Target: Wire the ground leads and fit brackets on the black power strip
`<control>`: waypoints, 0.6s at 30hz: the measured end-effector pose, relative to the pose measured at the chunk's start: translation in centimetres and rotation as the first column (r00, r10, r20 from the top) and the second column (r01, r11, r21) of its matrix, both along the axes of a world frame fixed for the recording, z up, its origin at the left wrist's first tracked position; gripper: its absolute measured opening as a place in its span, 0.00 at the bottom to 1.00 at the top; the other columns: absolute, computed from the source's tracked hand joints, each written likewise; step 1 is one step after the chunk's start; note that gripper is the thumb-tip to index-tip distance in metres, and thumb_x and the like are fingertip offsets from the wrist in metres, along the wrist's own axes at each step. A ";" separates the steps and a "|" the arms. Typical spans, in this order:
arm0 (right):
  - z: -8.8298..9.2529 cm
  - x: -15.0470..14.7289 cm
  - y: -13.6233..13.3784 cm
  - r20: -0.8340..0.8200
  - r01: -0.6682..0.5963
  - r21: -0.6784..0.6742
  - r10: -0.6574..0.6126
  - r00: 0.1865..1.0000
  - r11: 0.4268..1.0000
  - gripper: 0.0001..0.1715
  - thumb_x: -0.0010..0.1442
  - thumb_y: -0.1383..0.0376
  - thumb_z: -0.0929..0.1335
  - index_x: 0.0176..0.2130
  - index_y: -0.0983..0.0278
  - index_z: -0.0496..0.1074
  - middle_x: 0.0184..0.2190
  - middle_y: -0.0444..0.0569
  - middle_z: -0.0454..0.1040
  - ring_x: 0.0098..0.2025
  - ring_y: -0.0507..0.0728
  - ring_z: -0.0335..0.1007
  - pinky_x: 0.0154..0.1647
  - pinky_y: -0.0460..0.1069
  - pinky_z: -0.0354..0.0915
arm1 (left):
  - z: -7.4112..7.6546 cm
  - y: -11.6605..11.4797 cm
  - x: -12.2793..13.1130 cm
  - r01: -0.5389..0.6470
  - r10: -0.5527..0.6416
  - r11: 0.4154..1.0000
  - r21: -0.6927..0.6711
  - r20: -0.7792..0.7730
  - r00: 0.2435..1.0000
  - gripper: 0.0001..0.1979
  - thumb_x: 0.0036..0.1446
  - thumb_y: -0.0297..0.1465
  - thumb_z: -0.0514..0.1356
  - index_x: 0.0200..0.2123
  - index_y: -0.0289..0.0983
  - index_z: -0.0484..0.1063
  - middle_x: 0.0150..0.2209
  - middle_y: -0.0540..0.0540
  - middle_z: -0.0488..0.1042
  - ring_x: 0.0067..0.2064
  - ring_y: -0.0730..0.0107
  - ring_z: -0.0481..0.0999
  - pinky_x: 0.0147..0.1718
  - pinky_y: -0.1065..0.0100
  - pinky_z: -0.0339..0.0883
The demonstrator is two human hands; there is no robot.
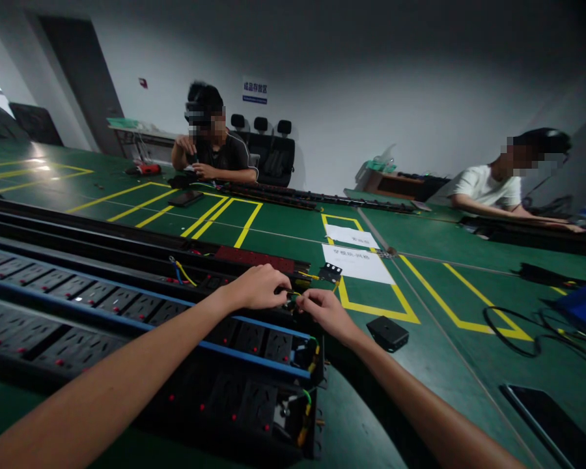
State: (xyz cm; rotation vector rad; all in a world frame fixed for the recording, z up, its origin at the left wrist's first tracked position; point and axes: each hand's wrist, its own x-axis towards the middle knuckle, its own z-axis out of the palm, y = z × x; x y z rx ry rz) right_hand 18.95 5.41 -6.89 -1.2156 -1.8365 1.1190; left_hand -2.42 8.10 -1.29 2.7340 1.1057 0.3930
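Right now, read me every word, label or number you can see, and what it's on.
"成品存放区": on the wall sign.
Smaller line on the blue strip beneath: too small to read.
Near paper sheet and far paper sheet: printed characters, too blurred to read surely.

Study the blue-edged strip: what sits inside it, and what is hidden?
The strip holds black sockets, with a green-and-yellow wire at its right end. The left forearm covers part of the row; what lies there, or beneath the sockets, cannot be seen.
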 end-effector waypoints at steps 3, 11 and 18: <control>0.0 0.0 -0.2 0.011 -0.012 0.015 0.012 1.000 1.000 0.24 0.62 0.47 0.66 0.27 0.63 0.70 0.23 0.44 0.70 0.22 0.50 0.58 0.22 0.46 0.53 | 0.2 -0.1 0.1 -0.019 0.019 1.000 0.000 -0.024 1.000 0.15 0.57 0.32 0.58 0.44 0.41 0.82 0.40 0.44 0.83 0.41 0.57 0.82 0.41 0.64 0.71; 0.2 0.1 -0.4 0.017 -0.073 -0.004 0.073 0.997 0.997 0.26 0.65 0.45 0.64 0.31 0.63 0.71 0.25 0.46 0.74 0.20 0.51 0.61 0.21 0.46 0.55 | 0.8 -0.7 0.5 -0.159 0.156 0.986 -0.047 -0.075 0.985 0.16 0.55 0.35 0.59 0.45 0.46 0.82 0.40 0.45 0.83 0.43 0.52 0.81 0.40 0.60 0.71; 0.7 0.3 -0.6 0.040 -0.096 0.085 0.092 0.995 0.992 0.28 0.66 0.45 0.64 0.28 0.64 0.71 0.23 0.46 0.71 0.25 0.52 0.63 0.26 0.47 0.56 | 0.8 -0.5 0.4 -0.135 0.132 0.990 -0.036 -0.077 0.988 0.16 0.56 0.35 0.59 0.45 0.44 0.82 0.40 0.44 0.83 0.43 0.53 0.81 0.42 0.60 0.71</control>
